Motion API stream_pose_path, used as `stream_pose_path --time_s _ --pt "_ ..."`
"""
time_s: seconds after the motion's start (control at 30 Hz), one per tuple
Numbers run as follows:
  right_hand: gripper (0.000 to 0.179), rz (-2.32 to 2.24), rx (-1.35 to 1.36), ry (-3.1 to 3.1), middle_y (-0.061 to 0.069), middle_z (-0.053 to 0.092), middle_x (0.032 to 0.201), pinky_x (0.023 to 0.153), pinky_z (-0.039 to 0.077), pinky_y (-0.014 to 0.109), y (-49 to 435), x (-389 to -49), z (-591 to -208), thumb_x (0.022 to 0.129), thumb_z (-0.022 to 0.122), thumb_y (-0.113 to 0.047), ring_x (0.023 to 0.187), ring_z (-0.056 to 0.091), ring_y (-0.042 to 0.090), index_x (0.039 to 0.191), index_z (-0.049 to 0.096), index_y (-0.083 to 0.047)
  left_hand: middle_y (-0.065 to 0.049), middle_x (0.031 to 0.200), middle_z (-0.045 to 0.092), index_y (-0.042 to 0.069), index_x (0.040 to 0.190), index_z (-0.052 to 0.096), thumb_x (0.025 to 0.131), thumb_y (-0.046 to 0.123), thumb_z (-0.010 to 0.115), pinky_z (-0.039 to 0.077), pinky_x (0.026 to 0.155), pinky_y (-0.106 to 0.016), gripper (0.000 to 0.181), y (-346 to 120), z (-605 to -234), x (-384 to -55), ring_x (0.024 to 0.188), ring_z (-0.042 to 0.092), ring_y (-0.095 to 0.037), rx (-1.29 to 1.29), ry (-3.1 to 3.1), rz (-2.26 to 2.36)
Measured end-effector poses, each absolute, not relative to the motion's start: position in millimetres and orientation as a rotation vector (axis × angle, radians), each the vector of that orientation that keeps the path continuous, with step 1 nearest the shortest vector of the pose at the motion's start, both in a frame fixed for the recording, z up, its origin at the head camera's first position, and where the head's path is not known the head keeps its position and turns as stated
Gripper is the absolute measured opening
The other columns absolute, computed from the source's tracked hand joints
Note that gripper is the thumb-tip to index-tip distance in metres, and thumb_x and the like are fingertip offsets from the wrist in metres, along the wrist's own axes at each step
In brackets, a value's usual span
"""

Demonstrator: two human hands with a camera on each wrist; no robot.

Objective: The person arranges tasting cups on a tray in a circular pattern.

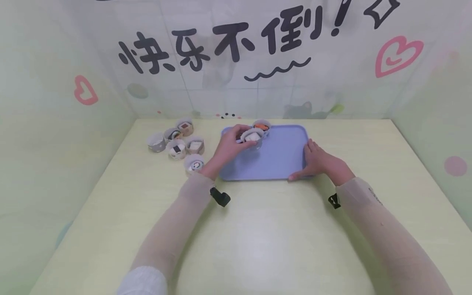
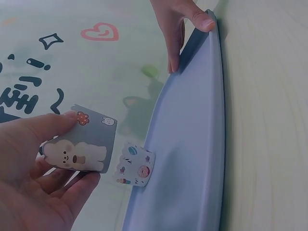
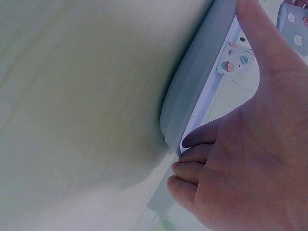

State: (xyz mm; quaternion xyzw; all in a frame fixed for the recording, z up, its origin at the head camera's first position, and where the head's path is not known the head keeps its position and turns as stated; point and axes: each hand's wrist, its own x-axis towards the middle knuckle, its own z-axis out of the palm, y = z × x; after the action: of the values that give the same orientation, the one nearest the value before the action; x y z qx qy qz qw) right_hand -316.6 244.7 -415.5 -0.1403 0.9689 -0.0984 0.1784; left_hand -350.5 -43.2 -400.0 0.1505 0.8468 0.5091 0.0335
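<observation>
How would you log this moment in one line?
left grip: holds cartoon-print cup above blue tray | right grip: touches tray's near-right corner | tray: orange-filled cup | table: six cups left of tray

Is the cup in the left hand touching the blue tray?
Apart: the left wrist view shows the wall between the base of the held cup and the tray.

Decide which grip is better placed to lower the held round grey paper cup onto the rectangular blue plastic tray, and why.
Left, I'd judge: the left grip holds the cup above the tray, so probably only lowering remains. The right grip rests at the tray's right end, holding no cup.
</observation>
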Motion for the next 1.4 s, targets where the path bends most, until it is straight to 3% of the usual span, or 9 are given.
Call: stream_pose_path --time_s 0.97,1.4 --pt "0.141 -0.233 -0.335 2.704 0.046 -0.001 0.155 0.125 0.016 0.059 243 -318 -408 0.072 0.076 -0.069 0.148 0.005 0.056 0.147 0.003 0.025 -0.012 0.128 0.065 0.005 0.13 0.057 0.087 0.019 0.077 0.05 0.104 -0.038 0.049 20 -415 -376 0.117 0.061 -0.026 0.489 2.686 1.496" --pt "0.14 -0.248 -0.337 2.711 0.046 -0.001 0.155 0.124 0.017 0.059 242 -317 -408 0.072 0.077 -0.068 0.148 0.005 0.056 0.147 0.003 0.025 -0.009 0.134 0.063 0.009 0.137 0.054 0.089 0.025 0.076 0.048 0.105 -0.039 0.056 29 -431 -377 0.121 0.058 -0.026 0.417 2.713 1.228"
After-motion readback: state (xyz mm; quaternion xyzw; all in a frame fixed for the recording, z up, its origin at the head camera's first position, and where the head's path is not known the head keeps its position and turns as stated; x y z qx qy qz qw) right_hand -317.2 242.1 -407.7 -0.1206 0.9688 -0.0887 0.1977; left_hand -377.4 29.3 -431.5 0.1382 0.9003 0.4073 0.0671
